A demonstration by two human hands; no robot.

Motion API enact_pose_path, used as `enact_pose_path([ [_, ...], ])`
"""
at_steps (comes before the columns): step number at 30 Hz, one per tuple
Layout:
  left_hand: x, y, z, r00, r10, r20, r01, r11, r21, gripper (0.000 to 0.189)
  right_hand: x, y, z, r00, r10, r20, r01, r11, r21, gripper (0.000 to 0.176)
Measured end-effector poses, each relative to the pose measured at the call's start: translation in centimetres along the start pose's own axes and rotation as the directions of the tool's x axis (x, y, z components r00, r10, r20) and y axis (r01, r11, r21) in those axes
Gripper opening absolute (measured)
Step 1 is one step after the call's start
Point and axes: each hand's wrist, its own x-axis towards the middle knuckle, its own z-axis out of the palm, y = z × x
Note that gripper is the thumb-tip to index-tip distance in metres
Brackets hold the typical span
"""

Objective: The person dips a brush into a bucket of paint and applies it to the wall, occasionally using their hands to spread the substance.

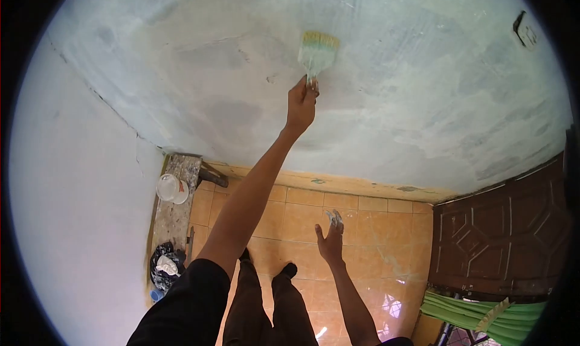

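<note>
My left hand (301, 104) is raised against the wall (374, 116), its fingers wrapped round the handle of a wide paintbrush (318, 51). The brush points upward, its pale, yellowish-tipped bristles at the wall surface. Whitish paint coats the brush and the handle near my fingers. Lower down, my right hand (330, 243) hangs over the tiled floor with the thumb apart from the fingers. White paint smears its fingertips, and nothing is held in it.
A paint-spattered wooden bench (172, 216) stands at the left, bearing a white plastic tub (172, 189) and a black plastic bag (166, 267). On the right are a dark panelled door (501, 231) and a green curtain (483, 316). A switch plate (525, 31) sits high on the wall.
</note>
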Motion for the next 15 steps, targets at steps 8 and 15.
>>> enact_pose_path([
  [8,-4.3,-2.0,-3.7,0.999,-0.014,0.038,0.009,0.992,0.123,0.015,-1.3,-2.1,2.2,0.998,-0.011,0.054,0.008,0.998,0.058,0.055],
  [15,2.3,4.4,-2.2,0.998,-0.057,-0.039,0.053,0.996,-0.075,0.02,-3.2,-2.8,5.5,0.987,-0.047,0.155,0.039,0.998,0.054,0.055],
])
